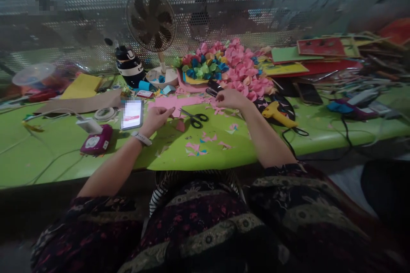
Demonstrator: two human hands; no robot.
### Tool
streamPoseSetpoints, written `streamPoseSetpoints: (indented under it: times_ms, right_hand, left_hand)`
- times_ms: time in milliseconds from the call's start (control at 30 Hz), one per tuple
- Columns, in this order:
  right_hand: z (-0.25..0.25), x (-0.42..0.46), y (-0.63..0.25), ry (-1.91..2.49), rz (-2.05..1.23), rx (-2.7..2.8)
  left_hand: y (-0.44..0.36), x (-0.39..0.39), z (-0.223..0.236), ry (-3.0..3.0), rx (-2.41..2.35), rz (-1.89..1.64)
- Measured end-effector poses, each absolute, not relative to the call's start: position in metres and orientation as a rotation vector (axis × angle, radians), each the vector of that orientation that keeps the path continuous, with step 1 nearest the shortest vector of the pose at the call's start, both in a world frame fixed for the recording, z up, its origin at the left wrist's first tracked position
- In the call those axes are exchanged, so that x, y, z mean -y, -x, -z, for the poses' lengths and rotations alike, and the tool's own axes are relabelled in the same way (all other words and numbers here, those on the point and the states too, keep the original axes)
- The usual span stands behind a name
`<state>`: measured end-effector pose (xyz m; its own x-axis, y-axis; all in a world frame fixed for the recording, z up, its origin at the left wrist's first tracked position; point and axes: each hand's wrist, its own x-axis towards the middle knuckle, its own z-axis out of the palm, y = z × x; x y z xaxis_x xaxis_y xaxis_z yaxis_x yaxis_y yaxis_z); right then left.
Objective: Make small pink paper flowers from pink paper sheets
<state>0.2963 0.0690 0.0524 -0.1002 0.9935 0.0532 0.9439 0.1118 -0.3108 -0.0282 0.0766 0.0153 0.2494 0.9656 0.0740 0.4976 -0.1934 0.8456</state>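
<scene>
My left hand [156,118] has its fingers drawn together at the near edge of a pink paper sheet [188,100]; whether it pinches the sheet is unclear. Black-handled scissors [196,119] lie on the table just right of those fingertips, blades toward them. A small pink scrap [180,125] sits beside the blades. My right hand [233,99] hovers over or rests among pink scraps, its fingers curled inward, and what they hold is hidden. Right beyond its fingers is a black stapler-like object [214,87]. Folded pink paper pieces [240,66] are heaped behind that hand.
A lit phone [132,114] and a purple power block [97,140] are left of my left hand. A yellow glue gun [278,115] lies right of my right forearm. Behind stand a fan [151,19] and a dark jug [130,67]. Coloured card [297,54] is stacked back right.
</scene>
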Motion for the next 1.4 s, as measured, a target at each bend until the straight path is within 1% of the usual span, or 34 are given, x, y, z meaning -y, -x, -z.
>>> streamPoseSetpoints:
  times_ms: [233,533,633,733,833,933,1033,1167,1400]
  right_hand:
    - [-0.048,-0.069,-0.287,2.164,-0.206,2.256]
    - [-0.050,-0.068,-0.290,2.147,-0.151,2.118]
    - [-0.061,-0.062,-0.291,1.999,-0.140,2.032]
    - [-0.068,-0.051,-0.276,1.676,-0.052,1.947]
    - [-0.064,-0.035,-0.245,1.267,-0.041,2.103]
    - [-0.051,-0.023,-0.218,1.044,-0.022,2.308]
    - [-0.042,-0.018,-0.207,0.933,-0.042,2.371]
    - [-0.038,-0.020,-0.208,0.831,-0.079,2.284]
    - [-0.031,-0.023,-0.205,0.882,-0.113,2.169]
  left_hand:
    - [0.027,-0.078,-0.012,-1.854,-1.264,-0.890]
    - [0.027,-0.077,-0.013,-1.859,-1.254,-0.901]
    - [0.024,-0.071,-0.018,-1.745,-1.196,-0.924]
    - [0.018,-0.062,-0.024,-1.472,-1.036,-0.857]
    - [0.010,-0.054,-0.027,-1.202,-0.776,-0.774]
    - [0.007,-0.050,-0.025,-1.073,-0.596,-0.794]
    - [0.007,-0.050,-0.023,-1.097,-0.536,-0.811]
    - [0.009,-0.049,-0.022,-1.198,-0.523,-0.808]
    - [0.007,-0.052,-0.015,-1.268,-0.593,-0.902]
